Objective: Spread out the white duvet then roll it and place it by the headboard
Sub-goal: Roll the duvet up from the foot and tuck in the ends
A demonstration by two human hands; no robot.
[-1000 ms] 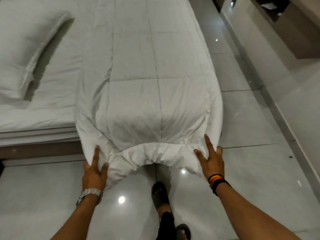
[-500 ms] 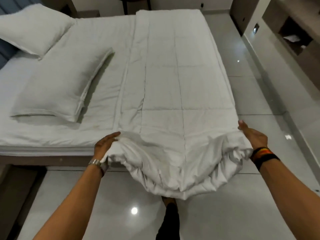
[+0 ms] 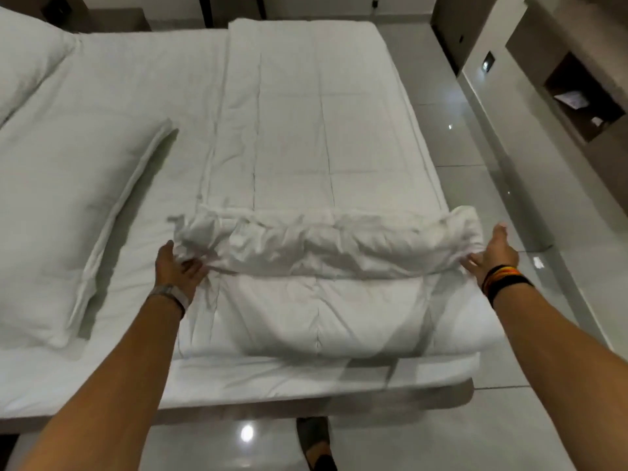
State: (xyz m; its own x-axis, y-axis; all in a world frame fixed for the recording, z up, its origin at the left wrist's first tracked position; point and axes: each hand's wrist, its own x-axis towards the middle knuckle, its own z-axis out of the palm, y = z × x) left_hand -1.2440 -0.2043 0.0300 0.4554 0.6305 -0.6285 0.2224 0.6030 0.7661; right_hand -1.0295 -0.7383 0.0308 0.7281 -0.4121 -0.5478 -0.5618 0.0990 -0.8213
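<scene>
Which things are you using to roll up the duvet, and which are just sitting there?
For the job:
white duvet
left hand and right hand, holding its folded-over edge

Just lying about:
near pillow
far pillow
paper in the wall niche

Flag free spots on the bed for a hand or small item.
Free: bare white sheet between the flat white pillow and the white quilted duvet; also its near strip below the fold. Crowded: right half under duvet, left hand and right hand gripping its rolled end.

Duvet [image 3: 306, 137]: matt quilted cloth, creased; floor [image 3: 458, 141]: glossy tile; watch [image 3: 171, 294]: metal.
</scene>
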